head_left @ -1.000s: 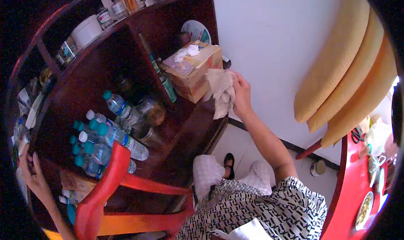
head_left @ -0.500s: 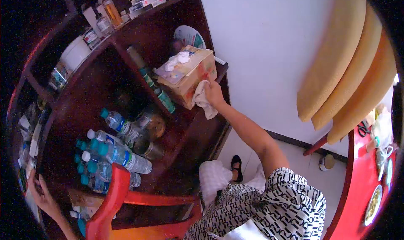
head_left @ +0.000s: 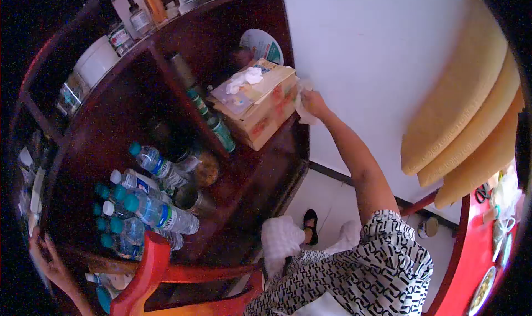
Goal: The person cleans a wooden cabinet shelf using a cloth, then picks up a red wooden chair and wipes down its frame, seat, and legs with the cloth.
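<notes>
My right hand (head_left: pixel 314 104) is closed around a pale cloth (head_left: pixel 303 101), at the right end of the dark wooden shelf (head_left: pixel 285 152) beside the white wall. Just left of that cloth sits a cardboard box (head_left: pixel 266 114), with crumpled white tissue (head_left: pixel 245 80) on its top. Down at the far left, my left hand (head_left: pixel 47 258) rests by the cabinet's side edge with its fingers stretched out. Nearest to it are dim items (head_left: pixel 36 197) standing in the side compartment, too dark to name.
Several water bottles (head_left: pixel 158 213) stand on the shelf, with green cans (head_left: pixel 221 133) by the divider. A red chair (head_left: pixel 152 271) stands close in front. Stacked tan chair backs (head_left: pixel 454 116) lean at the right, above a red table (head_left: pixel 457 271) with a plate (head_left: pixel 483 291).
My right hand has moved with the cloth from the box's front face to the right, beyond the box's end. My left hand has shifted only slightly, and the view has tilted a little.
</notes>
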Motion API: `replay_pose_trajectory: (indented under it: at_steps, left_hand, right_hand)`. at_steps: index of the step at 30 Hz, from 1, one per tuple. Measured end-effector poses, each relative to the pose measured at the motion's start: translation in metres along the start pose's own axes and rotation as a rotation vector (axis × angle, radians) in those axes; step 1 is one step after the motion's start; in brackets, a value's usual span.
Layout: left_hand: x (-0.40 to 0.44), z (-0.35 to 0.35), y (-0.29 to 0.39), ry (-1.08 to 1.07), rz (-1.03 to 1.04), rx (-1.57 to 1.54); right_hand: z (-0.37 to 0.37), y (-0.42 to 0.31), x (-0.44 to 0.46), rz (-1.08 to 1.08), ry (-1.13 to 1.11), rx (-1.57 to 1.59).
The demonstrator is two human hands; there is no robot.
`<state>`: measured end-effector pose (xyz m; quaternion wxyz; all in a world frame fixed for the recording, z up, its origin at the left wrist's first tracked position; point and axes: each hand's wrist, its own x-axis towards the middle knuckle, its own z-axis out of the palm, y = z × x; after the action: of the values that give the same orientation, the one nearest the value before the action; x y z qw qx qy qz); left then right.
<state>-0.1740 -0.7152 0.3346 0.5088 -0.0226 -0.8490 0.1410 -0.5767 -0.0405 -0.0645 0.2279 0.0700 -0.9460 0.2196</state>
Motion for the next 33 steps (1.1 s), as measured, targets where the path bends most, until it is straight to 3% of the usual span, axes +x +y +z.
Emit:
replay_pose_trajectory:
  at_steps: [3, 6, 10, 13, 16, 19, 24, 25, 27, 29, 31, 33]
  left_hand:
    - [0.003, 0.003, -0.014, 0.028, 0.01, 0.006]
    - [0.001, 0.009, -0.01, 0.04, -0.026, -0.081]
    - [0.011, 0.009, -0.018, 0.055, 0.051, 0.038]
    - [0.019, 0.018, -0.023, 0.037, 0.124, 0.104]
    - [0.041, 0.043, -0.027, 0.029, 0.171, 0.088]
    - [0.056, 0.059, -0.003, 0.046, 0.169, -0.05]
    - [0.069, 0.078, -0.001, -0.034, 0.001, -0.188]
    - [0.09, 0.08, 0.0, 0.033, 0.126, -0.151]
    - [0.133, 0.083, 0.025, -0.006, 0.138, -0.105]
    - [0.184, 0.102, 0.05, 0.117, 0.318, -0.155]
    - [0.197, 0.111, 0.071, 0.089, 0.355, -0.142]
    - [0.203, 0.138, 0.102, 0.101, 0.377, -0.135]
  right_hand:
    - [0.029, -0.003, 0.009, 0.068, 0.022, -0.198]
    - [0.007, -0.017, 0.021, 0.053, -0.119, -0.263]
    - [-0.002, -0.029, 0.028, -0.113, -0.138, -0.451]
    - [0.002, -0.024, 0.033, -0.062, -0.256, -0.46]
    - [0.023, -0.018, 0.012, -0.025, -0.12, -0.433]
    - [0.049, -0.003, -0.006, 0.205, -0.028, -0.085]
    - [0.077, 0.003, -0.034, 0.323, 0.392, -0.024]
    - [0.095, -0.003, -0.035, 0.381, 0.475, 0.011]
    - [0.115, 0.021, -0.033, 0.292, 0.273, -0.088]
    - [0.149, -0.009, -0.037, 0.644, 0.295, 0.444]
    - [0.228, 0.029, -0.043, 0.536, 0.53, 0.639]
    - [0.237, 0.018, -0.04, 0.769, 0.556, 1.216]
